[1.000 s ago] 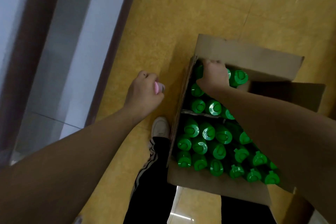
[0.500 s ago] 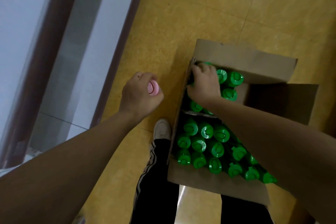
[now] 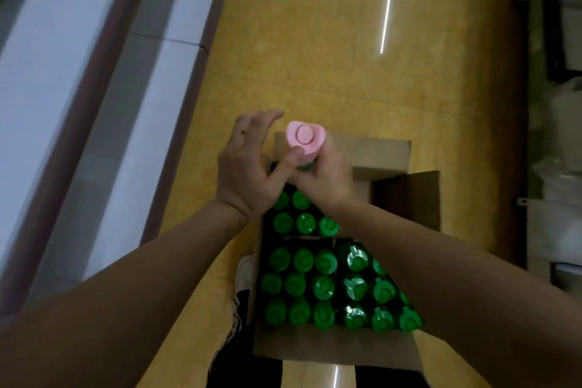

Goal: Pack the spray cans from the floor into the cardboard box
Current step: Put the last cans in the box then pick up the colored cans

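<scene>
Head view. Item: pink-capped spray can [image 3: 305, 138], upright, above the far end of the cardboard box [image 3: 343, 348]. My right hand [image 3: 324, 178] is wrapped around its body; my left hand [image 3: 247, 167] rests beside it, fingers spread, thumb against the can. Box contents: green-capped cans [image 3: 324, 287] in tight rows, a cardboard divider [image 3: 307, 238] between compartments. Advice to self: find the free slot in the far compartment, hidden under my hands, and lower the can straight down.
</scene>
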`<state>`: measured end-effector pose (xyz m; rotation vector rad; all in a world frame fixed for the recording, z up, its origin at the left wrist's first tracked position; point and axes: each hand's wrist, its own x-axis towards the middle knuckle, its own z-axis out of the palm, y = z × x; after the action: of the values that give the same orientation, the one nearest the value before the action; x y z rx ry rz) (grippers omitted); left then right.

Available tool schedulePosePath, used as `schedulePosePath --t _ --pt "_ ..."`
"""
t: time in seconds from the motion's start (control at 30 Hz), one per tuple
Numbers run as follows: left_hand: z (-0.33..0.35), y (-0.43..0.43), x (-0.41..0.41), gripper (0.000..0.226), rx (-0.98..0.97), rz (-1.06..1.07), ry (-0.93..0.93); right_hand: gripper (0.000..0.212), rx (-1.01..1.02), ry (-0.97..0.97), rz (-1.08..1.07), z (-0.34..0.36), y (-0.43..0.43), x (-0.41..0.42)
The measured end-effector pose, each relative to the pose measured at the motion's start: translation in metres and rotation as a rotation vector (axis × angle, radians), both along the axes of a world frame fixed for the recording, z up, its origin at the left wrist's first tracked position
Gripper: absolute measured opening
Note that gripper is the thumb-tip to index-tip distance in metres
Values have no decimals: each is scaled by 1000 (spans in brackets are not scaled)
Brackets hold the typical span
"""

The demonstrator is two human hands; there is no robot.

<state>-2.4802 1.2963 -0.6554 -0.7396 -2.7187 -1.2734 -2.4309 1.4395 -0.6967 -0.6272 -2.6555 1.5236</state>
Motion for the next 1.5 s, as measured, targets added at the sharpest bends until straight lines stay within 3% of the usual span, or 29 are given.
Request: schedulePosePath --t 0.1,0.27,0.4,0.57,0.77,0.9,1.07,1.2,1.3,1.4,1.5 --pt "-16 31 12 54 -24 -14 -27 65 62 -5 -132 2 60 21" --pt "-61 56 49 58 -156 9 -230 60 106 -31 -237 -24 124 66" --pt "-100 58 72 59 -299 -14 -301 55 157 -127 -164 -68 127 91" --pt "-147 51 86 54 -391 -40 -229 51 35 -303 -120 -131 116 116" --pt "-187 34 96 44 -397 -49 -133 48 33 -416 -14 -188 103 130" --pt "-200 28 100 44 -401 -40 -169 59 71 -609 80 -210 106 130" --pt "-211 26 103 45 -403 -43 -224 52 100 -784 171 -232 105 135" --pt "-213 24 103 46 -409 -52 -224 53 78 -830 203 -234 105 128" --pt "-202 23 102 49 -425 -58 -263 68 115 -873 260 -218 107 124" --pt "-178 25 93 58 -492 -137 -409 89 132 -834 217 -180 109 113" --pt "-140 22 74 70 -601 -233 -493 85 176 -763 186 -121 108 95"
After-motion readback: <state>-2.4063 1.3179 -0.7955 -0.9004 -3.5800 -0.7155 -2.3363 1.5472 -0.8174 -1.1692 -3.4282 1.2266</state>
